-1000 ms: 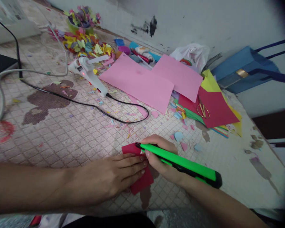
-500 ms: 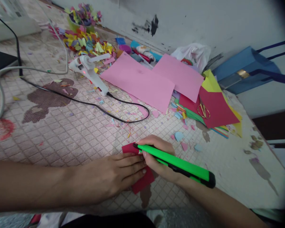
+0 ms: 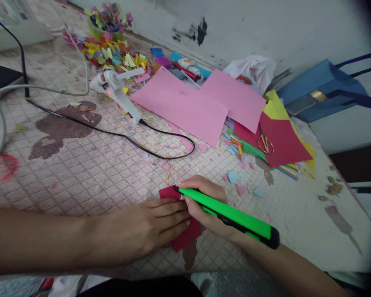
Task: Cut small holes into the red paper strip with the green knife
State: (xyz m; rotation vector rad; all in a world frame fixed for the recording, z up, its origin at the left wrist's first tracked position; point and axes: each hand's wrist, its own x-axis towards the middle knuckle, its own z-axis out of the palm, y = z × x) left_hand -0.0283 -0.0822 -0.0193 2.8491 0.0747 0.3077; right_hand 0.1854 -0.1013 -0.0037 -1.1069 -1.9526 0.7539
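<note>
A narrow piece of red paper [image 3: 187,238] lies on the quilted tablecloth near the front edge. My left hand [image 3: 148,227] rests flat across it, fingers stretched out to the right and pressing it down. In my right hand [image 3: 205,202] is a thick bright green pen-like tool [image 3: 231,212] with black ends, gripped between thumb and fingers. Its dark tip touches or hovers just over the upper end of the red paper, beside my left fingertips. The exact contact at the tip is too small to tell.
A white glue gun [image 3: 120,97] with a black cable [image 3: 160,157] lies behind my hands. Pink sheets [image 3: 182,103], red paper with gold scissors [image 3: 266,144], coloured scraps and a green bowl [image 3: 102,35] of paper pieces stand further back. A blue bag [image 3: 324,90] is at the right.
The rear end of the green tool has dipped slightly. Both hands and the red paper stay in nearly the same place.
</note>
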